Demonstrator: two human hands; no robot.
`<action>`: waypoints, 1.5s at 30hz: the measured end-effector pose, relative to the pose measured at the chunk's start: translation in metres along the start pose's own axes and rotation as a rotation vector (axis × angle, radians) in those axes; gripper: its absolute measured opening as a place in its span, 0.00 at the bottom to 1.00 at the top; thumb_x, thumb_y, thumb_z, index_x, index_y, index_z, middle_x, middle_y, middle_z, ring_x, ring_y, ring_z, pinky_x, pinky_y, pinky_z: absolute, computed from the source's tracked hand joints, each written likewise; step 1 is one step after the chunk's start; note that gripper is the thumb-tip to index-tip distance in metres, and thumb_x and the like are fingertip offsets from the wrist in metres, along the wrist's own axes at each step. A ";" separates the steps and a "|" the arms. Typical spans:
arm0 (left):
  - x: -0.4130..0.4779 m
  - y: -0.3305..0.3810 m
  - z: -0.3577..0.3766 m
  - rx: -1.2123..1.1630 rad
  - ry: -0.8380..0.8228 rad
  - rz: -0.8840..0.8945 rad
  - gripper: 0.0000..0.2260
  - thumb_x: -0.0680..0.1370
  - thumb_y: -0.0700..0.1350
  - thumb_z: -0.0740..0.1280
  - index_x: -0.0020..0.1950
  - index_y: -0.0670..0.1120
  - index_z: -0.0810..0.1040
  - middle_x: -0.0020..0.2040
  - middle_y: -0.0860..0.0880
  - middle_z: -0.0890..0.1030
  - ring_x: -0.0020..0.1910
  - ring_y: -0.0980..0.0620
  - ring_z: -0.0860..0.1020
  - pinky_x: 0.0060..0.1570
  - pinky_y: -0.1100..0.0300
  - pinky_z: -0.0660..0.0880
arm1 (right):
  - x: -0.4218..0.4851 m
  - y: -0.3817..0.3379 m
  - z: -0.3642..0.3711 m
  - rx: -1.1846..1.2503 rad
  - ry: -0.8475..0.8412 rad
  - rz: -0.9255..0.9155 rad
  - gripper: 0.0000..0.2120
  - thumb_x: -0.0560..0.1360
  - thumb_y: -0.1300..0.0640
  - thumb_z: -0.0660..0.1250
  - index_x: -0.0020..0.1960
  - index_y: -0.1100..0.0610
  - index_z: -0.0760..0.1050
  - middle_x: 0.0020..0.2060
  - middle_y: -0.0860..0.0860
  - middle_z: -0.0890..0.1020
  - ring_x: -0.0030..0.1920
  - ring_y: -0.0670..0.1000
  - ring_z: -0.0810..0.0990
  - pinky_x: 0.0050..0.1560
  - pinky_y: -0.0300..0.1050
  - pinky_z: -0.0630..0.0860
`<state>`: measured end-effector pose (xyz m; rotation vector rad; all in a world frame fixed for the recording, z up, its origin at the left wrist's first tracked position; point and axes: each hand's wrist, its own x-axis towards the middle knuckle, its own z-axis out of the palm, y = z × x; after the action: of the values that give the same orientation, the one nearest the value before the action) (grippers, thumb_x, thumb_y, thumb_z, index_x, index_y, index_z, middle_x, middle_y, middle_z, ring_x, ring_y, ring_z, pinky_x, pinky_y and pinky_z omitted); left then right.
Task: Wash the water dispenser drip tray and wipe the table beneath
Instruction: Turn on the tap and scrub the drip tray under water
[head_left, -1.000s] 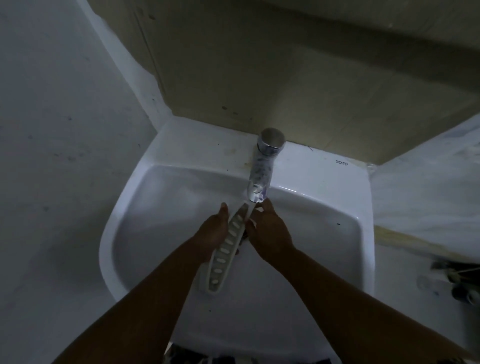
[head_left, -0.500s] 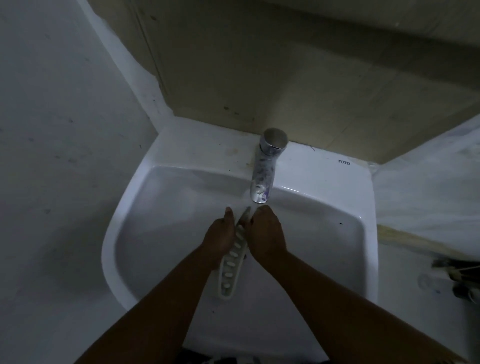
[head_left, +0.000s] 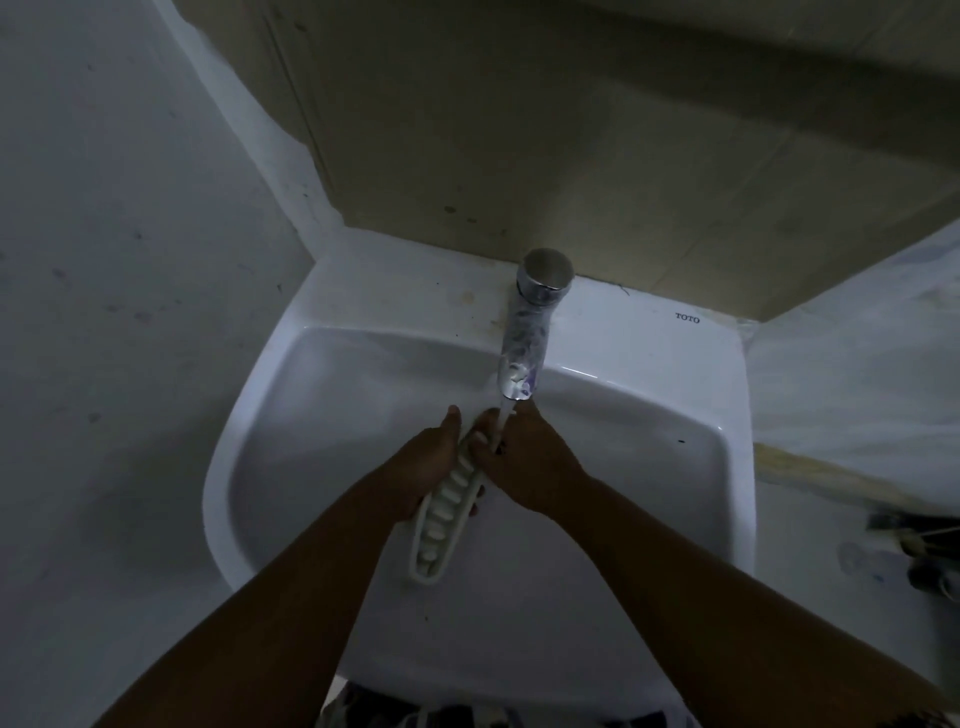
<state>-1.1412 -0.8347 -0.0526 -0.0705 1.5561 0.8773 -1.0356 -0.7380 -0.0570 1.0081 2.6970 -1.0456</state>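
Now left hand (head_left: 428, 465), right hand (head_left: 532, 465) both grip drip tray (head_left: 441, 525) under faucet (head_left: 524, 338).

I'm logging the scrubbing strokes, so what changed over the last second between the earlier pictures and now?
The drip tray slid a little toward the person. Its upper end, which reached the faucet spout a second ago, now sits lower, and the right hand has closed its fingers over it. Nothing was let go: the left hand still holds the tray's left edge. The sink and faucet stayed put.
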 end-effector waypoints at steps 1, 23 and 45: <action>0.001 -0.002 -0.001 0.045 0.011 0.028 0.37 0.81 0.66 0.47 0.50 0.36 0.82 0.39 0.34 0.84 0.31 0.40 0.82 0.35 0.49 0.81 | -0.001 0.003 -0.001 0.008 -0.024 0.000 0.19 0.77 0.42 0.55 0.50 0.54 0.78 0.51 0.58 0.79 0.51 0.57 0.79 0.52 0.52 0.77; -0.002 0.004 0.005 -0.061 -0.020 0.086 0.31 0.83 0.63 0.48 0.55 0.42 0.82 0.49 0.33 0.84 0.48 0.34 0.83 0.50 0.43 0.81 | -0.019 -0.023 -0.012 0.163 0.127 -0.055 0.09 0.74 0.63 0.63 0.50 0.63 0.81 0.48 0.55 0.78 0.56 0.60 0.76 0.57 0.43 0.70; 0.018 -0.029 0.016 -0.669 -0.134 0.036 0.29 0.78 0.66 0.59 0.63 0.44 0.81 0.49 0.40 0.85 0.45 0.43 0.84 0.44 0.52 0.81 | -0.017 -0.030 -0.011 -0.041 0.036 -0.002 0.14 0.79 0.51 0.61 0.53 0.59 0.81 0.48 0.60 0.74 0.46 0.61 0.78 0.47 0.50 0.75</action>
<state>-1.1164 -0.8383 -0.0809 -0.4542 1.0884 1.3721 -1.0388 -0.7574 -0.0266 1.0268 2.7371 -0.9769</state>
